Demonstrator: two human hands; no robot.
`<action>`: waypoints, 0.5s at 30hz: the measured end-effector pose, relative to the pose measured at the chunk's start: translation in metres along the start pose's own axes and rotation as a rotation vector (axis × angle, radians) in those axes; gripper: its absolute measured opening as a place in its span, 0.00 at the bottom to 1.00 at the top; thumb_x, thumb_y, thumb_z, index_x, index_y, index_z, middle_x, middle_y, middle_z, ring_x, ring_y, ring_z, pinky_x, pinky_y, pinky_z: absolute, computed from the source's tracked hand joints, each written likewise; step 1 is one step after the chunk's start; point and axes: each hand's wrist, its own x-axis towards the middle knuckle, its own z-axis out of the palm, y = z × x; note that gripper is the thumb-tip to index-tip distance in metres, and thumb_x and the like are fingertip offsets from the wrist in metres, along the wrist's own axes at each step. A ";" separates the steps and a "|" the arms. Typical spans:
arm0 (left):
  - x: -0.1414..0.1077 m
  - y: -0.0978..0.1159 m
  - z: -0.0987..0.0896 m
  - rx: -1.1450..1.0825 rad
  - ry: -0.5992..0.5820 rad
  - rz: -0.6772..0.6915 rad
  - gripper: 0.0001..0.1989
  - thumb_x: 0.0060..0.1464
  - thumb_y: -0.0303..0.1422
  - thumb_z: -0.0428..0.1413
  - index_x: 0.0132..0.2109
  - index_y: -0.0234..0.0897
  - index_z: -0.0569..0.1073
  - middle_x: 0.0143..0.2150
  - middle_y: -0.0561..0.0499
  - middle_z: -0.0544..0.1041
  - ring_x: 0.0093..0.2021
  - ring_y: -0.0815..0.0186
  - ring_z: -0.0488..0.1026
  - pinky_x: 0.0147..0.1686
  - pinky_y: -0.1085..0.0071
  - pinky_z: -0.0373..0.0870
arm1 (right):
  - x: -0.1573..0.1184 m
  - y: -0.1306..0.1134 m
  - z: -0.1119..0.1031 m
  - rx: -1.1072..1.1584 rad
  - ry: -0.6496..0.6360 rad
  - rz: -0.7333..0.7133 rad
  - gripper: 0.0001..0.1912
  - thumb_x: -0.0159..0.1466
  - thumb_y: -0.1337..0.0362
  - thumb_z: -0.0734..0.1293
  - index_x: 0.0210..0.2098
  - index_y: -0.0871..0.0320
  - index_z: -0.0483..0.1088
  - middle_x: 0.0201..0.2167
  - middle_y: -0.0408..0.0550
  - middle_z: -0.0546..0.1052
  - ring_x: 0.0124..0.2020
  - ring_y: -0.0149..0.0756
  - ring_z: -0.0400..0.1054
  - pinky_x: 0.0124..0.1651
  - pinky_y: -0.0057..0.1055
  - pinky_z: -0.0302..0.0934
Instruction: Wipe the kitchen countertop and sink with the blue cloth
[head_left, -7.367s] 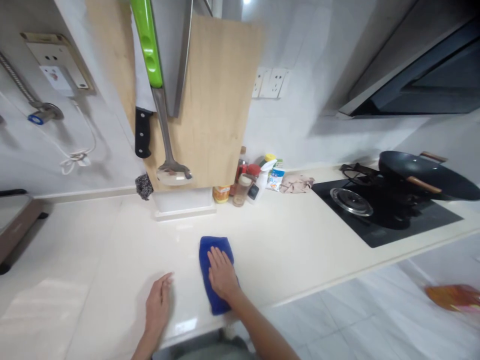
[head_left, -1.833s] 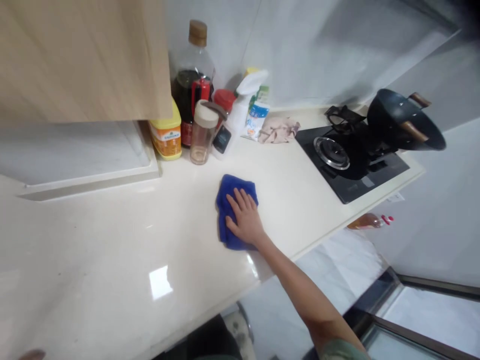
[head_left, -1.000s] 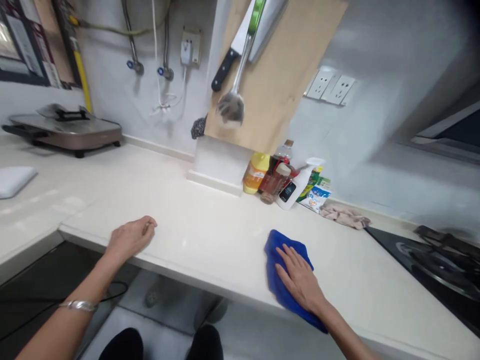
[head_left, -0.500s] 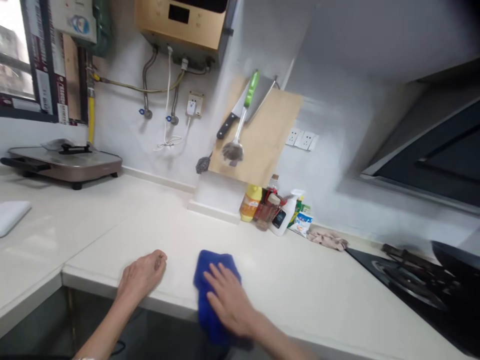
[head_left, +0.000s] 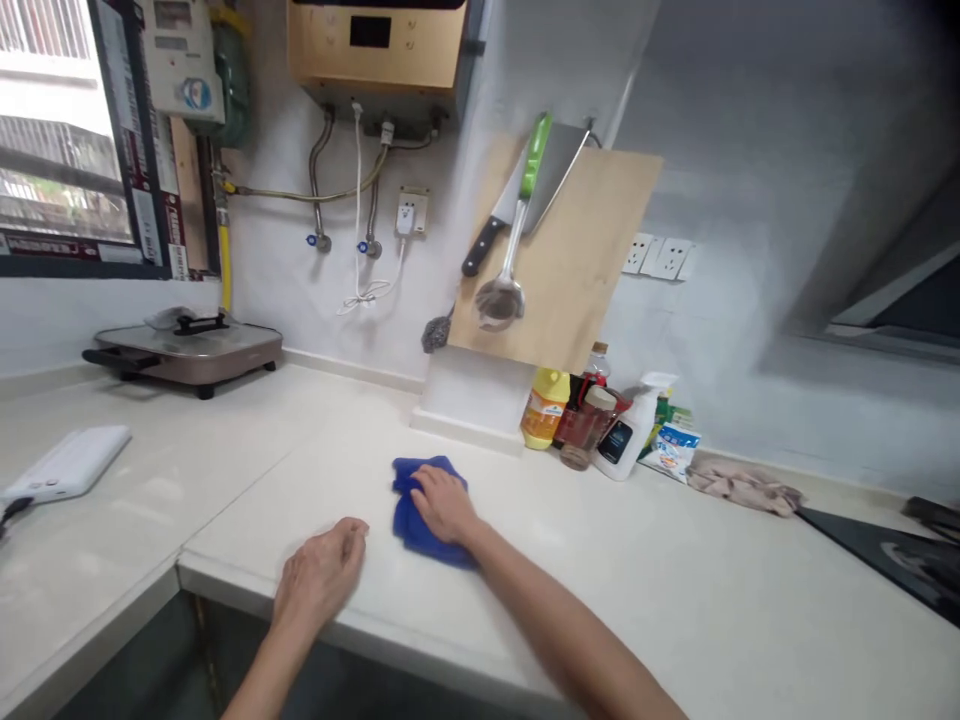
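Observation:
A blue cloth (head_left: 427, 535) lies on the white countertop (head_left: 660, 590), back from its front edge. My right hand (head_left: 444, 503) is on top of it, palm down, with the fingers bent over the fabric; parts of the cloth are covered by the hand. To the left, near the counter's front edge, my left hand (head_left: 322, 567) rests with its fingers curled in and nothing visible in them.
An electric pan (head_left: 199, 350) and a white device (head_left: 71, 463) are at the left. Bottles, among them a white spray bottle (head_left: 628, 432), and a crumpled rag (head_left: 742, 487) line the wall. Knives and a ladle (head_left: 501, 298) hang before a wooden board (head_left: 585, 270).
My right hand and the blue cloth have moved back from the front edge, further onto the counter. The fingers have bent more. The view has turned left.

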 end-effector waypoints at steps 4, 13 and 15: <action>0.001 -0.001 -0.001 -0.001 0.013 0.006 0.20 0.63 0.39 0.38 0.50 0.48 0.73 0.38 0.49 0.80 0.40 0.58 0.76 0.35 0.68 0.62 | -0.025 0.068 -0.017 -0.042 0.045 0.173 0.21 0.74 0.58 0.52 0.60 0.58 0.64 0.64 0.54 0.65 0.63 0.42 0.58 0.64 0.40 0.51; -0.003 0.010 -0.013 0.032 -0.021 -0.005 0.25 0.62 0.45 0.35 0.51 0.47 0.73 0.42 0.46 0.80 0.43 0.55 0.76 0.37 0.66 0.66 | -0.174 0.170 -0.072 -0.258 0.137 0.585 0.21 0.72 0.56 0.54 0.56 0.59 0.68 0.56 0.58 0.72 0.56 0.49 0.63 0.56 0.44 0.56; -0.004 0.010 -0.015 0.011 -0.009 0.006 0.25 0.63 0.45 0.35 0.51 0.46 0.74 0.44 0.45 0.80 0.43 0.53 0.76 0.38 0.64 0.67 | -0.205 0.170 -0.080 -0.313 0.153 0.643 0.21 0.71 0.56 0.55 0.54 0.60 0.69 0.52 0.59 0.74 0.54 0.50 0.65 0.54 0.43 0.57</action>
